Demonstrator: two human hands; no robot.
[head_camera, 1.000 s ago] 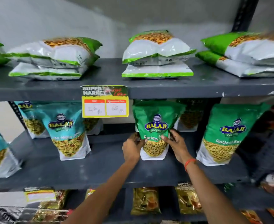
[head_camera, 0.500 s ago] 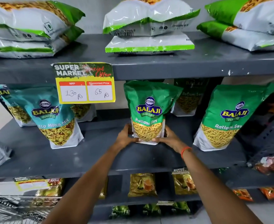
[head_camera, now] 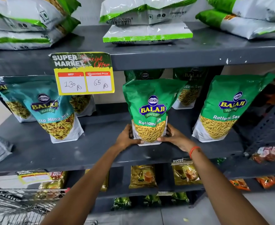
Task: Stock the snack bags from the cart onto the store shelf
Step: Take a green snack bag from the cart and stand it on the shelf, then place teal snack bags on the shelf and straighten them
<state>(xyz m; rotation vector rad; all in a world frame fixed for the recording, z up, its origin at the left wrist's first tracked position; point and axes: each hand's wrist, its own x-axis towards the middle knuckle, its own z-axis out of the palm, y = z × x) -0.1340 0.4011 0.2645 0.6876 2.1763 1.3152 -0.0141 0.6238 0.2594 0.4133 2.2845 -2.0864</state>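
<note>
Green Ratlami Sev bag [head_camera: 150, 111] upright on middle shelf [head_camera: 88, 148], long axis vertical; left hand [head_camera: 127, 138] and right hand [head_camera: 174, 137] flank base, fingers [head_camera: 163, 139] gripping lower corners, equally near.

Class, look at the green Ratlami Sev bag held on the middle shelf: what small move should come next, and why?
Probably let go and draw both hands back. The Ratlami Sev bag already stands upright on the middle shelf, its base on the shelf; the left hand and right hand only steady its lower corners.
</note>
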